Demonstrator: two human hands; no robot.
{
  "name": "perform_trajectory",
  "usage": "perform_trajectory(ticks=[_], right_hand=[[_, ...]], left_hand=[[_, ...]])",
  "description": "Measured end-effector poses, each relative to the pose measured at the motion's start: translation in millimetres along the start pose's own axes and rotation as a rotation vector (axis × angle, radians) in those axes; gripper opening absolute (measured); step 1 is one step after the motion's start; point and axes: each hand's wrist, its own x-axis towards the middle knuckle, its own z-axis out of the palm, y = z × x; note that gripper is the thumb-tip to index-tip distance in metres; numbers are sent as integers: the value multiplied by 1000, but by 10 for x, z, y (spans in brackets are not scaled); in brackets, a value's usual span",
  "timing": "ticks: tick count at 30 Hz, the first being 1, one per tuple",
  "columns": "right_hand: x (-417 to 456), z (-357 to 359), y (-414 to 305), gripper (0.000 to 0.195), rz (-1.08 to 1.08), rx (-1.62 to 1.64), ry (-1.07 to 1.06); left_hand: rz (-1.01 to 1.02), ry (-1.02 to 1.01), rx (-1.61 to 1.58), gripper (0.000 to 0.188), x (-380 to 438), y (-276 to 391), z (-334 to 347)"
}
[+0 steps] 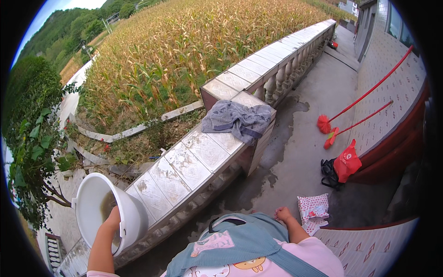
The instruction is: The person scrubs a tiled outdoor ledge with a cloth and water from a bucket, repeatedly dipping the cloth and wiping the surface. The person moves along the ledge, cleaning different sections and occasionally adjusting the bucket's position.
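Observation:
A white plastic bucket (135, 207) stands on the tiled top of a low balustrade wall (192, 150), at the lower left. Murky brownish water (108, 204) shows inside it. My left hand (113, 219) reaches down into the bucket, and its fingers are hidden, so I cannot tell whether they hold anything. My right hand (283, 214) hangs beside my body with its fingers curled and nothing visible in it. Farther along the wall, a grey towel (235, 119) lies crumpled over the corner, apart from both hands. Brown dirt marks streak the tiles between bucket and towel.
To the right, a red-handled duster (324, 124) and a red brush (331, 137) lean on the tiled house wall. A red bag (347, 162) and a heart-patterned plastic bag (313, 207) are on the right. Wet patches mark the concrete walkway (311, 93). Dry corn (193, 45) grows beyond.

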Motion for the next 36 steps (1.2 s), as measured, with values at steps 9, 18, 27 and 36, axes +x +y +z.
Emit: perform_trajectory(ticks=[9,18,27,36], right_hand=[[-191,-42,573,17,20,-138,98],[32,-146,795,29,-36,-697,110],[210,-3,600,30,-160,-545,8],[239,-45,980,31,-174,-722,52]], left_hand=[[167,-96,556,30,-143,391,27],[404,-62,323,35,-326,666,74],[222,-103,288,36,-294,619,114],[201,-55,240,36,-205,809,58]])
